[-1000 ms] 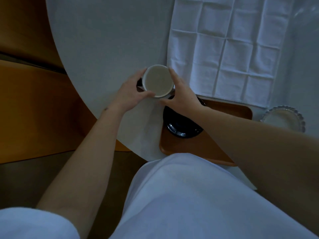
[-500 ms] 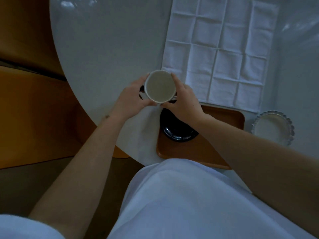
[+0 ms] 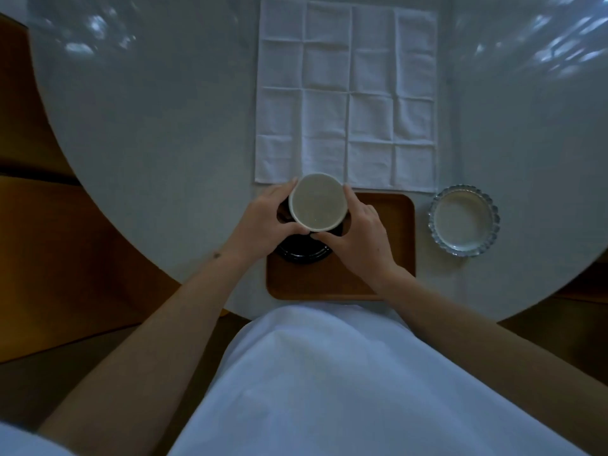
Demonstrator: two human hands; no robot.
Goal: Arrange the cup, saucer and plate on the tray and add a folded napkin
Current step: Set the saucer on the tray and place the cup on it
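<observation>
Left hand (image 3: 263, 222) and right hand (image 3: 358, 235) both grip white cup (image 3: 317, 202), held over black saucer (image 3: 302, 253) at left of wooden tray (image 3: 388, 225). Contact unclear. Risk: off-centre set-down tips cup; saucer may skid.

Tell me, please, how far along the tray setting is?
Done: the black saucer sits on the tray. In hand: both the left hand and right hand hold the cup over the saucer. Left: the scalloped plate is off the tray, and the napkin lies unfolded.
</observation>
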